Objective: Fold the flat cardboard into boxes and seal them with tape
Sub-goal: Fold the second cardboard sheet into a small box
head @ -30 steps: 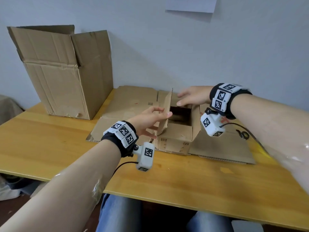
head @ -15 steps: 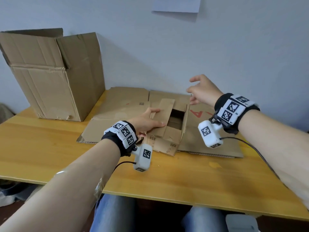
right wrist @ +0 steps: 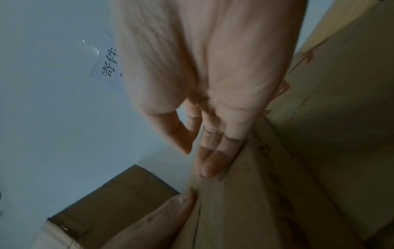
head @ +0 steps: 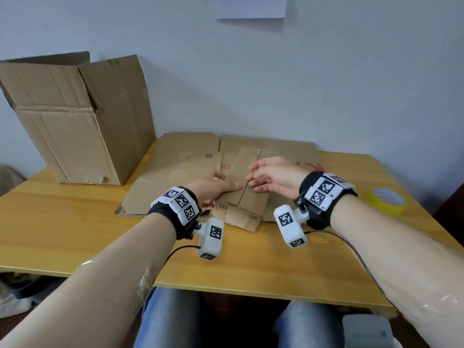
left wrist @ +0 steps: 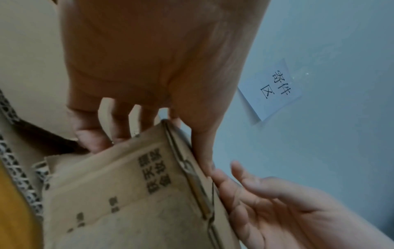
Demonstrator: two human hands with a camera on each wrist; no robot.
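Cardboard flaps of the small brown box [head: 241, 194] were now folded shut; half a second earlier it gaped. Left hand [head: 213, 187] pressed flat, right hand [head: 273, 178] relaxed, unclenched; yellow tape roll [head: 385, 200] right of box was likely next.

Head cam looks forward and down over the table [head: 62, 222] at the far wall. Both wrist cams sit very close under the palms, looking along the fingers. All three share the small box [head: 244, 197] and wall paper sign [left wrist: 275, 87].
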